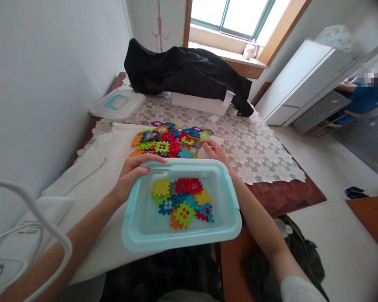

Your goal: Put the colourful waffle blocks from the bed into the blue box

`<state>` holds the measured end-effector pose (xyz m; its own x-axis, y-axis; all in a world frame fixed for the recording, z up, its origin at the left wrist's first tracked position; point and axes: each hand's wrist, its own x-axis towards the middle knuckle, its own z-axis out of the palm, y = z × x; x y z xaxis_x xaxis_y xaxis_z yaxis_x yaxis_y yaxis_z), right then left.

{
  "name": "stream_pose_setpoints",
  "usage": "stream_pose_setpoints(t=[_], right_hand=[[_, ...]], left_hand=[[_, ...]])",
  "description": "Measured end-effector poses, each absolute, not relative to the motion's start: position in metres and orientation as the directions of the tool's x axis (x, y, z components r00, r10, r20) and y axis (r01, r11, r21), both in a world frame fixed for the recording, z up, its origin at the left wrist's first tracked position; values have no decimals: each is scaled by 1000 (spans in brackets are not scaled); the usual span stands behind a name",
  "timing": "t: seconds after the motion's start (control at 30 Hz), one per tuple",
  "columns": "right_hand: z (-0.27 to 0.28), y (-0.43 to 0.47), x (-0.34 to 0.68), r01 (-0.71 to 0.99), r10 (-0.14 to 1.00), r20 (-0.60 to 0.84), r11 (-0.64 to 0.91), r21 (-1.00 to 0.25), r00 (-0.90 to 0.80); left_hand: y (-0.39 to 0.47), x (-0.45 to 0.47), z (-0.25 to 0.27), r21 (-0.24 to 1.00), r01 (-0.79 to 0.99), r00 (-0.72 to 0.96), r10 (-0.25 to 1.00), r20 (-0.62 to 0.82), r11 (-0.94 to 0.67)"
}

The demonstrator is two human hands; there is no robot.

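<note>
A light turquoise plastic bin [182, 242] is held tilted towards me, with several colourful square building tiles [179, 203] lying on its bottom. My left hand [130, 174] grips its far left corner, thumb over the rim. Beyond the bin a heap of the same notched tiles [164, 142] in red, green, blue, orange and purple lies on the table. At the right edge of this heap is my right hand [214, 152], its fingers curled together. Whatever its fingertips hold, if anything, is hidden. A yellow-green tile [204, 135] lies just past those fingertips.
A clear lid [118, 105] with a turquoise handle lies at the table's far left. Black cloth [189, 71] drapes over a white box [198, 103] at the back. White cables [59, 235] loop at near left. A dark bag [290, 251] is at lower right. Another person [363, 102] sits far right.
</note>
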<state>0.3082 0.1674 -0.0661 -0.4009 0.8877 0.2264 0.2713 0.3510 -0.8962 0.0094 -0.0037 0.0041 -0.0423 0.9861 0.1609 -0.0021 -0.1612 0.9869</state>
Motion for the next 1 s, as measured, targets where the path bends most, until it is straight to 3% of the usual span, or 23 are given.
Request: stream_pose_setpoints(t=[0.07, 0.17, 0.23, 0.33, 0.47, 0.57, 0.7, 0.8, 0.9, 1.0], right_hand=[[-77, 173, 309, 543, 869, 196, 445, -712, -455], [-85, 178, 308, 657, 824, 100, 511, -555, -557], [-87, 179, 307, 628, 806, 116, 534, -566, -580], [-87, 177, 304, 537, 816, 166, 503, -678, -554], [-84, 168, 297, 401, 874, 113, 328, -855, -473], [-77, 159, 294, 330, 886, 48, 222, -917, -461], [-62, 157, 305, 375, 885, 38, 235, -897, -464], [-49, 163, 327, 514, 887, 55, 315, -798, -459], [-37, 170, 348, 608, 815, -87, 351, -712, -573], [-27, 169, 357, 594, 698, -191, 396, -700, -690]], left_hand=[[-3, 9, 3, 986, -8, -31, 986, 164, -164], [-3, 9, 3, 984, 11, -30, 984, 176, -176], [-3, 9, 3, 983, 19, -36, 983, 183, -182], [-2, 9, 3, 984, 9, -37, 984, 176, -176], [-3, 9, 1, 985, -20, -40, 984, 171, -172], [-2, 9, 1, 985, -13, -48, 984, 170, -171], [-2, 9, 0, 984, -9, -42, 983, 176, -177], [-2, 9, -1, 983, -8, -41, 982, 185, -185], [-2, 9, -1, 982, 9, -48, 981, 189, -189], [-2, 9, -1, 980, 9, -53, 979, 197, -196]])
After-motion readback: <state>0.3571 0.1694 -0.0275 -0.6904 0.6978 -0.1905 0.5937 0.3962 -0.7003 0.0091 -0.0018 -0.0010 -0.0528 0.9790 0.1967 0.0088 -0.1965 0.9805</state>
